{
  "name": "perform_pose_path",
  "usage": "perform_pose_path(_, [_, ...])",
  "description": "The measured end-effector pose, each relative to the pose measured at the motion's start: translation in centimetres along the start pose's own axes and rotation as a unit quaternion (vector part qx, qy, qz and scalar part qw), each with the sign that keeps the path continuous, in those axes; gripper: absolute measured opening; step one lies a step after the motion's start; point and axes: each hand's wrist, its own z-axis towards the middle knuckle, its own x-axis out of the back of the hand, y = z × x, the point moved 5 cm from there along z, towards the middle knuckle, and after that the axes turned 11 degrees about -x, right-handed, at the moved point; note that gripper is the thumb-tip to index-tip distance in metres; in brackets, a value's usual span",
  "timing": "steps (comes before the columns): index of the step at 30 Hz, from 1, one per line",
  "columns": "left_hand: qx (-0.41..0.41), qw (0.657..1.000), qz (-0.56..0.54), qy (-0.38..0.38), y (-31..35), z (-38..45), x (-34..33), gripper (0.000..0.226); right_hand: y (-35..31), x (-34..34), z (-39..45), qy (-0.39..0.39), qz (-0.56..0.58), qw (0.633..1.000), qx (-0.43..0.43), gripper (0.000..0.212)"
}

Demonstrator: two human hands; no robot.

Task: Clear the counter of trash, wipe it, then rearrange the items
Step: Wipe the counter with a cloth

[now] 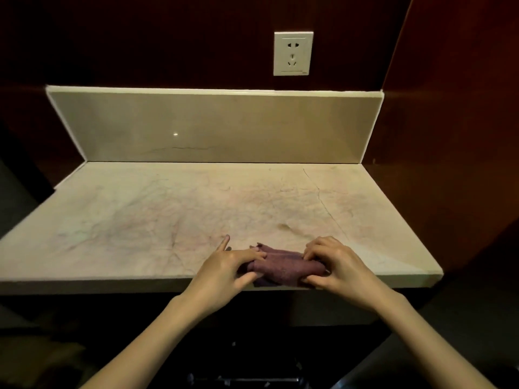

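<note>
Both hands grip a folded purple terry cloth (pixel 283 266) at the near edge of the counter. On the cloth's left end, the left hand (pixel 224 272) has its thumb underneath at the front and its middle fingers curled over the top, while the index finger (pixel 223 244) sticks out straight and points away over the stone. Clamped on the cloth's right end is the right hand (pixel 338 265), its fingers bent down onto the top and the thumb pressed against the front fold. The cloth lies bunched into a short roll between the two hands, with a little of it hanging over the counter's front lip.

Under it, the pale beige veined marble counter (pixel 168 209) stretches back to a matching marble backsplash (pixel 213 127). A small brownish smear (pixel 285 226) marks the stone just beyond the right hand, and a thin crack (pixel 323 200) runs diagonally across the right part. Above the backsplash, a white wall socket (pixel 293 53) sits on the dark red-brown wood panelling (pixel 140 37).
</note>
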Motion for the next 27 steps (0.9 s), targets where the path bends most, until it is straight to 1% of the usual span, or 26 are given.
perform_pose_path(2, [0.036, 0.996, -0.084, 0.02, -0.5, -1.3, 2.1, 0.024, -2.0, -0.7, 0.2, -0.02, 0.099, 0.995, -0.019, 0.021])
perform_pose_path(4, [0.071, 0.982, -0.175, 0.024, -0.9, -2.8, 4.3, 0.013, -4.3, -1.5, 0.2, -0.068, 0.198, 0.977, -0.035, 0.018])
perform_pose_path(5, [0.081, 0.972, -0.219, 0.029, -0.9, -3.7, 5.4, 0.012, -5.5, -1.9, 0.3, -0.081, 0.226, 0.97, -0.035, 0.017])
perform_pose_path(7, [0.112, 0.946, -0.302, 0.05, -1.2, -5.9, 7.3, 0.013, -8.2, -3.1, 0.4, -0.094, 0.278, 0.955, -0.037, 0.013])
perform_pose_path(9, [0.17, 0.913, -0.367, 0.063, -2.2, -8.2, 8.3, 0.024, -10.5, -4.5, 0.4, -0.105, 0.332, 0.936, -0.049, 0.011])
perform_pose_path(11, [0.212, 0.887, -0.404, 0.07, -3.2, -10.7, 8.9, 0.021, -12.5, -6.4, 0.2, -0.126, 0.385, 0.911, -0.079, 0.019])
perform_pose_path(13, [0.226, 0.875, -0.421, 0.076, -4.0, -12.9, 9.4, 0.022, -14.0, -8.3, -0.2, -0.146, 0.413, 0.893, -0.101, 0.028])
perform_pose_path(15, [0.238, 0.87, -0.423, 0.091, -4.7, -15.2, 10.0, 0.033, -15.6, -10.3, -0.7, -0.161, 0.433, 0.88, -0.111, 0.029])
perform_pose_path(17, [0.25, 0.873, -0.404, 0.112, -5.1, -17.5, 10.6, 0.04, -17.0, -12.2, -1.1, -0.175, 0.453, 0.866, -0.122, 0.039])
perform_pose_path(18, [0.254, 0.876, -0.391, 0.121, -5.2, -18.5, 10.7, 0.043, -17.7, -13.0, -1.3, -0.182, 0.453, 0.864, -0.124, 0.044])
perform_pose_path(19, [0.259, 0.876, -0.383, 0.134, -5.2, -19.7, 10.9, 0.042, -18.5, -13.8, -1.5, -0.193, 0.441, 0.868, -0.121, 0.044])
perform_pose_path(22, [0.268, 0.867, -0.378, 0.184, -5.3, -23.4, 11.6, 0.024, -20.8, -16.4, -1.7, -0.22, 0.409, 0.879, -0.105, 0.027])
perform_pose_path(25, [0.287, 0.857, -0.362, 0.229, -5.6, -27.9, 11.7, 0.024, -23.1, -19.0, -1.8, -0.247, 0.392, 0.883, -0.071, 0.017])
perform_pose_path(27, [0.314, 0.838, -0.356, 0.269, -5.8, -31.8, 11.4, 0.023, -24.9, -21.2, -2.1, -0.28, 0.386, 0.877, -0.06, 0.018])
